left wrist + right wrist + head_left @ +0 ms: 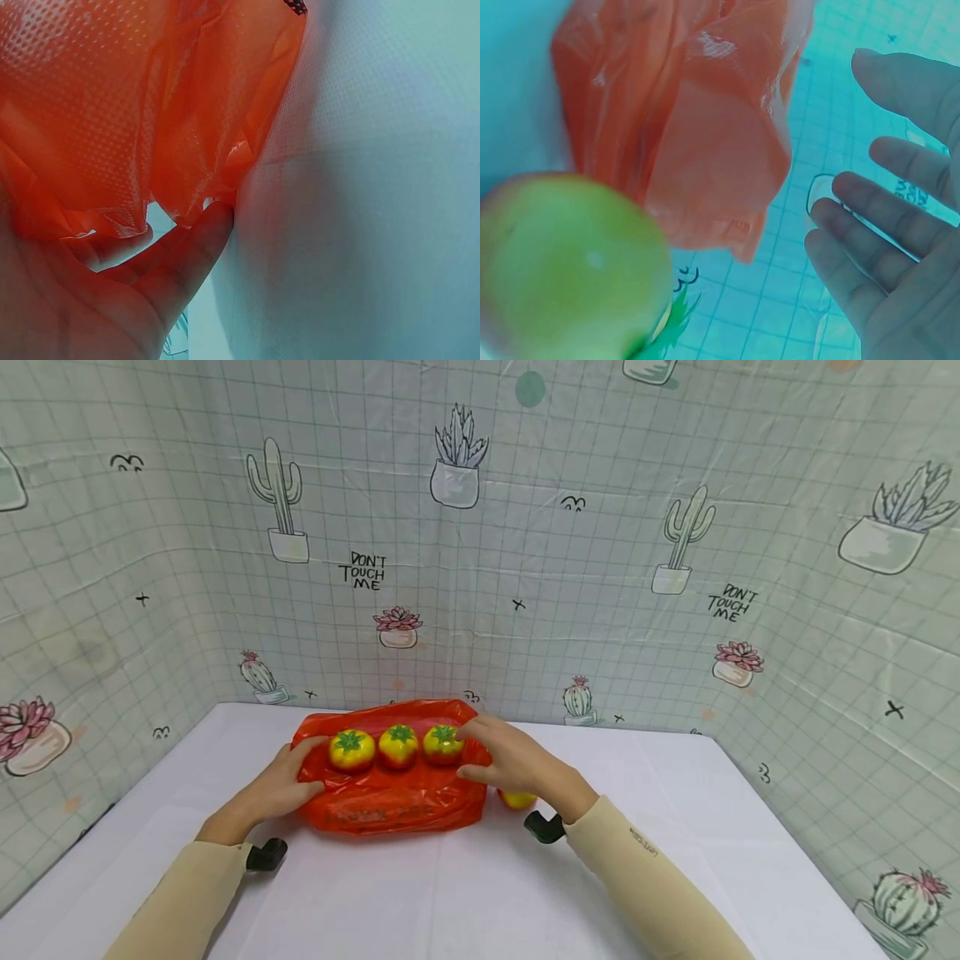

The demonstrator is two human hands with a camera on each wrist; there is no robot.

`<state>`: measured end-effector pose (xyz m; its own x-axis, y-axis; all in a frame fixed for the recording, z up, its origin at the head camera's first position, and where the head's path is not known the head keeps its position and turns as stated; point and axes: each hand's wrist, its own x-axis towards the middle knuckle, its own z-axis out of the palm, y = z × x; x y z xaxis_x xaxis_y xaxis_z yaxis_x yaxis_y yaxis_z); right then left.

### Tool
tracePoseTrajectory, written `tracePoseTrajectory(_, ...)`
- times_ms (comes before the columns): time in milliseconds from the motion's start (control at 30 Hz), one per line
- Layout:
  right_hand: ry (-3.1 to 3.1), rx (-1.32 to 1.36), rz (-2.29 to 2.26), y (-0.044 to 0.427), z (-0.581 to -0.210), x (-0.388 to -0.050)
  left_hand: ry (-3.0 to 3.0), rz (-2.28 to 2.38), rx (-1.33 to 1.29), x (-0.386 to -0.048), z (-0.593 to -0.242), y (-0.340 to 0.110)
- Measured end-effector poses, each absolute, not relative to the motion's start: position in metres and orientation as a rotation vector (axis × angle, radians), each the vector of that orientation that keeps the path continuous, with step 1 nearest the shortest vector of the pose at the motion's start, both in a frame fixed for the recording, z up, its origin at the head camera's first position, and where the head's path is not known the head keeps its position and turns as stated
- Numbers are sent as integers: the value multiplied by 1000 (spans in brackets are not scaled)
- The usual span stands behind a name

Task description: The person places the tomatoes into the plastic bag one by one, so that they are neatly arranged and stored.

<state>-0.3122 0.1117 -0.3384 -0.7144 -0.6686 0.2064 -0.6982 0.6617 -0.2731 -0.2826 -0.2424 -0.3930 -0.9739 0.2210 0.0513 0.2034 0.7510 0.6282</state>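
A crumpled red plastic bag (375, 806) lies on the table. Three yellow-and-red tomatoes (352, 751) with green leafy tops sit in a row within its folds. At the bag's left end is my left hand (281, 783), its fingers extended and touching the plastic (202, 112). My right hand (513, 760) hovers by the right end, above the rightmost tomato's side, fingers spread and holding nothing. In the right wrist view that hand (907, 247) is apart from the bag (712, 142). Another tomato (517, 799) rests outside the bag, partly hidden beneath my right hand.
A white cloth covers the table (420, 902). Behind and on both sides stand grid-patterned curtains (517, 552) printed with cacti. Dark wrist mounts (266, 855) are strapped at both sleeves.
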Motion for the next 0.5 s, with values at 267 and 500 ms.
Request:
tracePoseTrajectory(267, -2691, 1155, 564, 130, -345, -306, 2910, 1052, 364, -283, -394, -243)
tracePoseTrajectory(500, -2670, 1134, 590, 148, -355, -307, 2919, 1042, 366, -283, -394, -243)
